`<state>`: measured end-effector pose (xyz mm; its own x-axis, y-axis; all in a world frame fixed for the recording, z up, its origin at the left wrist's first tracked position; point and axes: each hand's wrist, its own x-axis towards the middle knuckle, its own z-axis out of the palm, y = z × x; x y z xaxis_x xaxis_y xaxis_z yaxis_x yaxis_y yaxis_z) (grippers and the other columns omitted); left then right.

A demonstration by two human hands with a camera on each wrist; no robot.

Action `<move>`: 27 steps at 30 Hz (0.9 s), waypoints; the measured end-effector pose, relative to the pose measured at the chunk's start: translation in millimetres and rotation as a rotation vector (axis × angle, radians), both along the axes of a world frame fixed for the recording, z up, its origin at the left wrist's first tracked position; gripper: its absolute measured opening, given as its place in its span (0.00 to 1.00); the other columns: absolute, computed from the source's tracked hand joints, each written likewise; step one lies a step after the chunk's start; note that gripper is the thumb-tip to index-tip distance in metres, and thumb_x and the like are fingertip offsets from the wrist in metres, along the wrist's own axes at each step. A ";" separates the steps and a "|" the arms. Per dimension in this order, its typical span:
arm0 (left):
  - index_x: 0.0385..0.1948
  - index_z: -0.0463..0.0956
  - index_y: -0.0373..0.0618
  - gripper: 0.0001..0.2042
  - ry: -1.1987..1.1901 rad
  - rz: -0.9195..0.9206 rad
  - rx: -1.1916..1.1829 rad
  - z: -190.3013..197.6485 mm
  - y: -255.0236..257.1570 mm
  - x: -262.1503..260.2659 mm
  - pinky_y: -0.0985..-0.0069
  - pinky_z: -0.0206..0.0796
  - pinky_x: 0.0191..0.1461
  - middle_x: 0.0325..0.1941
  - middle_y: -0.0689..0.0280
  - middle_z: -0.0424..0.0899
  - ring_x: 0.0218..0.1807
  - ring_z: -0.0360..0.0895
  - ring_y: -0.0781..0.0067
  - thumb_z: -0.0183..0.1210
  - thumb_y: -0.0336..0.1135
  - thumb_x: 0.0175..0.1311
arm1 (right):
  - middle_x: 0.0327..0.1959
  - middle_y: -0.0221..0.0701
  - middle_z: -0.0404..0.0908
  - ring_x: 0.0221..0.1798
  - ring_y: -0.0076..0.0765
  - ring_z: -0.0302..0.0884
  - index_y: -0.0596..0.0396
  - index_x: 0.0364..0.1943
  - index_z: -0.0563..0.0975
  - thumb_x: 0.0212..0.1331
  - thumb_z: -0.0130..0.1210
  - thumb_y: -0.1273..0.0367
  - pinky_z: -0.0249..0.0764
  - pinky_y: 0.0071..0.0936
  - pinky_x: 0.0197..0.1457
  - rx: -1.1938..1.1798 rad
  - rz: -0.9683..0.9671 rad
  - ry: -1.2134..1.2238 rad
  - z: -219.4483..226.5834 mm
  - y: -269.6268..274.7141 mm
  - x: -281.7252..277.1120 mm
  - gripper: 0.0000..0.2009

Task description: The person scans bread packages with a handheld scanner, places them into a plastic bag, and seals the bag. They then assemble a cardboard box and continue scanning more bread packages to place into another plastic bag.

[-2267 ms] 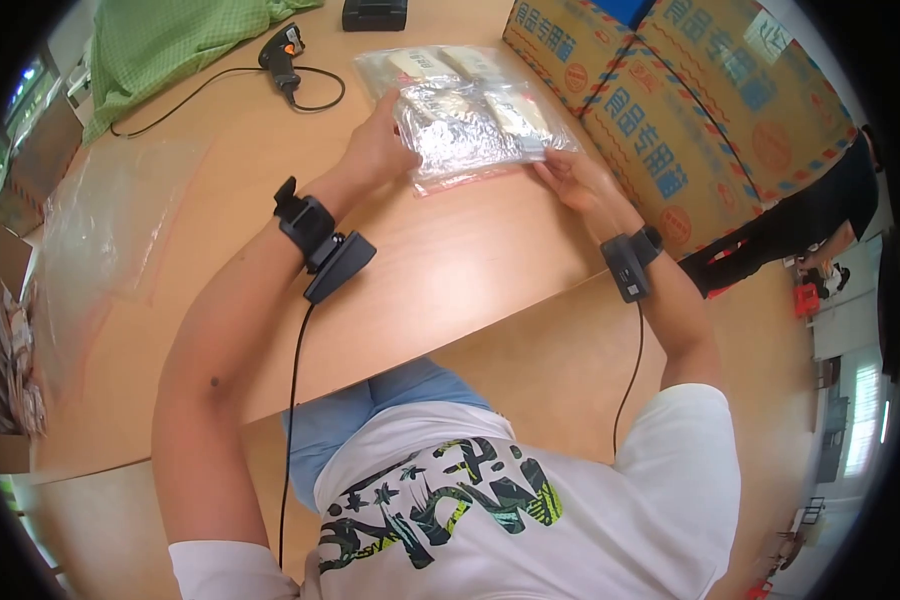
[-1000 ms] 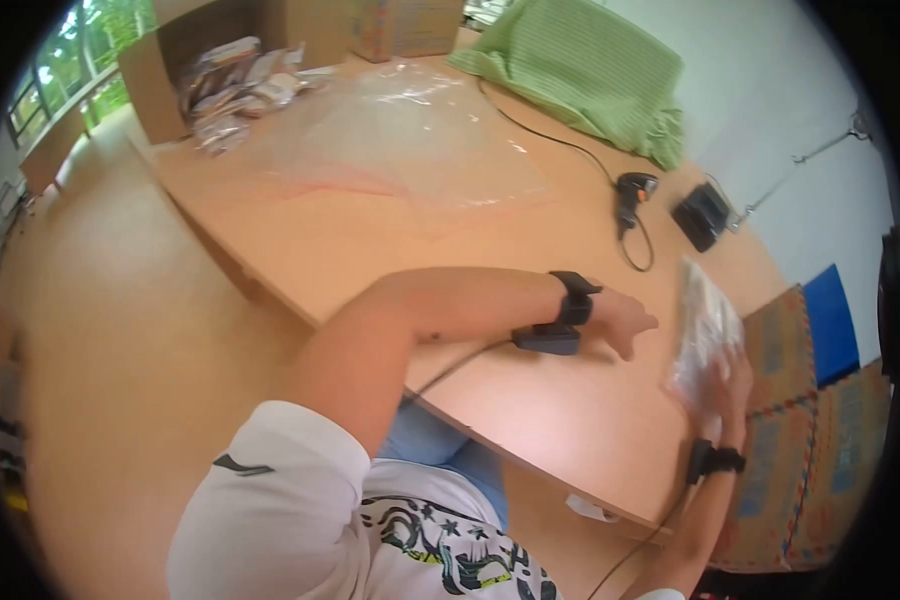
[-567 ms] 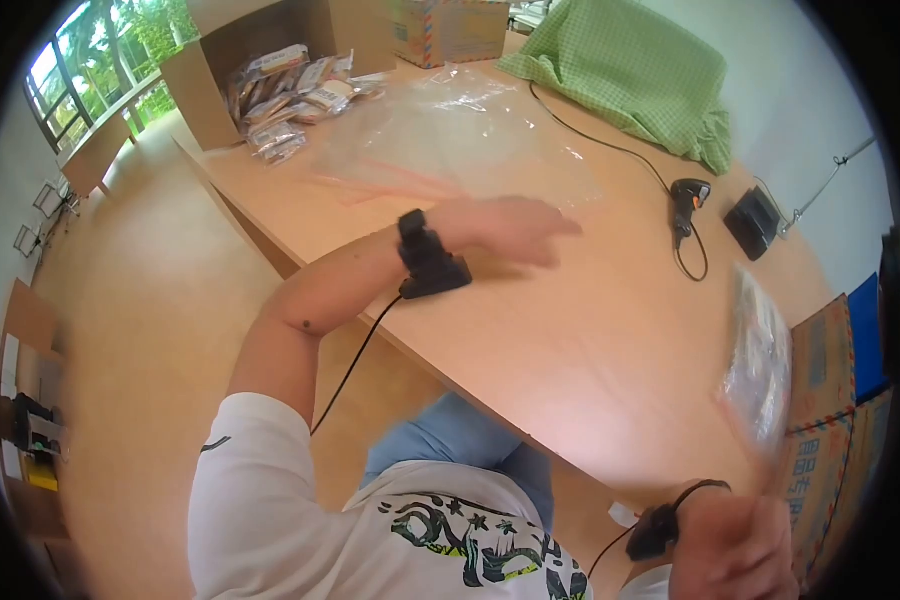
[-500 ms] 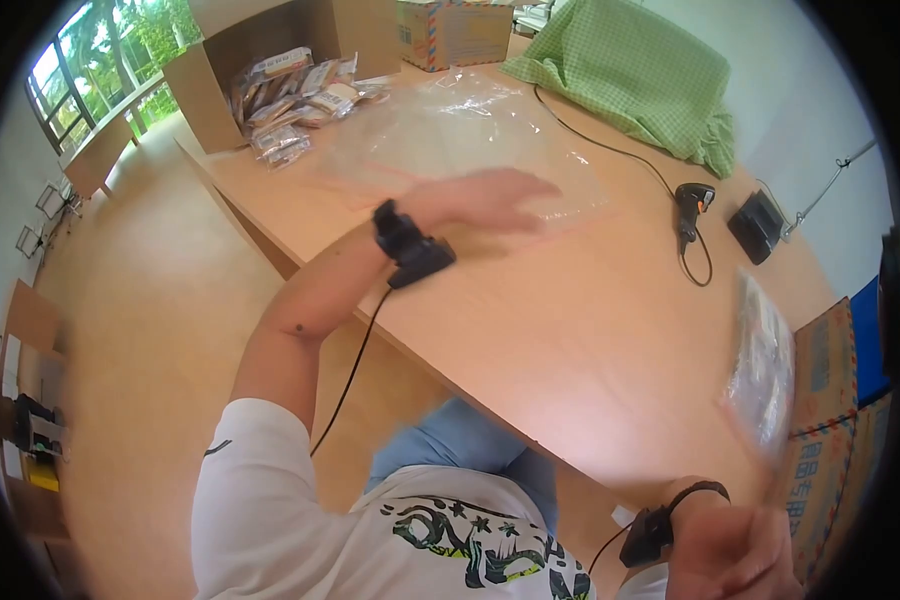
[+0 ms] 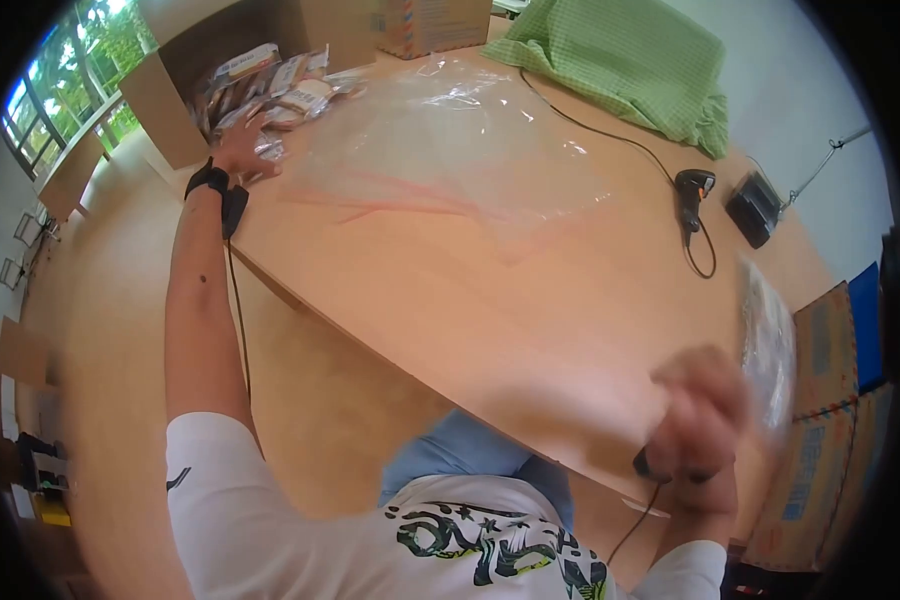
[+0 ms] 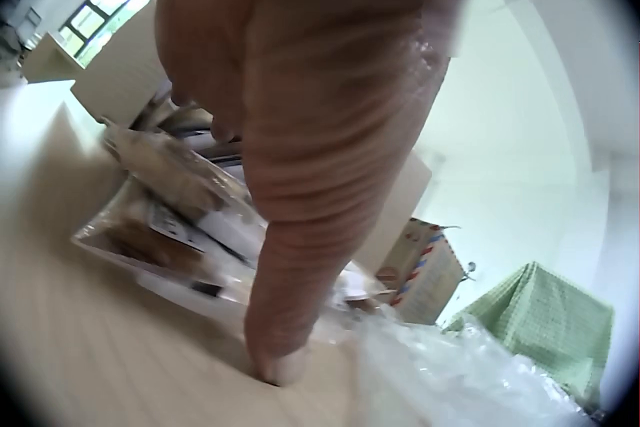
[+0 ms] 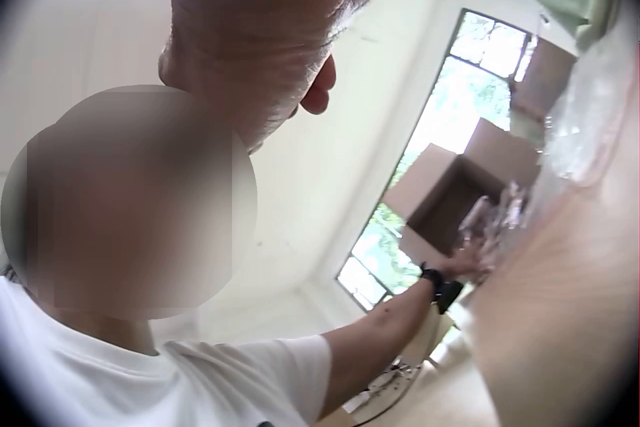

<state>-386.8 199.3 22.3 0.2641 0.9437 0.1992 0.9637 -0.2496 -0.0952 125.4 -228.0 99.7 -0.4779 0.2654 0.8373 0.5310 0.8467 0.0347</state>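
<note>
My left hand (image 5: 240, 150) reaches to the near side of a pile of small clear-wrapped packets (image 5: 305, 98) at the mouth of an open cardboard box (image 5: 175, 115). Its fingers are spread over the nearest packets; in the left wrist view the thumb points down at the tabletop beside the packets (image 6: 165, 232). Blurred, my right hand (image 5: 700, 405) is raised near the table's front edge, fingers loosely bent, with nothing visible in it. Just beyond it lies a filled clear plastic bag (image 5: 767, 335), partly hidden by the hand.
Large clear plastic bags with red edges (image 5: 430, 140) lie flat mid-table. Behind stand a green checked cloth (image 5: 620, 75) and a carton (image 5: 435, 25). A corded barcode scanner (image 5: 692, 195) and a black device (image 5: 755, 210) sit at the right, near stacked cartons (image 5: 805, 470).
Both hands have left the filled bag, which stays beside the cartons. My left hand has swung left across the table to the packets; my right has drawn back toward the front edge.
</note>
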 end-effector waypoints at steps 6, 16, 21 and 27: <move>0.67 0.53 0.39 0.54 -0.177 -0.418 -0.116 -8.5 38.0 -21.1 0.63 0.47 0.73 0.70 0.50 0.60 0.72 0.53 0.52 0.70 0.57 0.36 | 0.39 0.41 0.77 0.37 0.47 0.77 0.53 0.47 0.78 0.53 0.58 0.75 0.74 0.34 0.36 -0.552 -0.296 -0.097 -62.0 36.8 42.3 0.15; 0.64 0.57 0.38 0.43 -0.244 -0.277 -0.132 -51.1 100.0 84.1 0.66 0.52 0.67 0.66 0.52 0.65 0.66 0.59 0.56 0.64 0.50 0.44 | 0.28 0.33 0.81 0.28 0.25 0.78 0.60 0.36 0.80 0.56 0.54 0.68 0.75 0.24 0.32 -0.822 -0.410 0.733 -119.0 44.6 88.2 0.10; 0.62 0.60 0.37 0.38 -0.270 -0.203 -0.101 -53.0 95.1 74.1 0.68 0.55 0.64 0.65 0.52 0.67 0.63 0.62 0.58 0.61 0.46 0.48 | 0.26 0.31 0.81 0.25 0.20 0.76 0.62 0.36 0.80 0.57 0.53 0.70 0.72 0.21 0.30 -0.928 -0.344 0.931 -118.0 47.5 97.5 0.09; 0.60 0.63 0.36 0.32 -0.376 -0.166 -0.024 -43.6 100.8 18.7 0.69 0.59 0.60 0.63 0.53 0.69 0.60 0.65 0.60 0.57 0.42 0.53 | 0.26 0.34 0.82 0.31 0.27 0.78 0.61 0.35 0.81 0.55 0.53 0.69 0.73 0.26 0.34 -0.786 -0.476 0.708 -124.4 48.6 96.9 0.10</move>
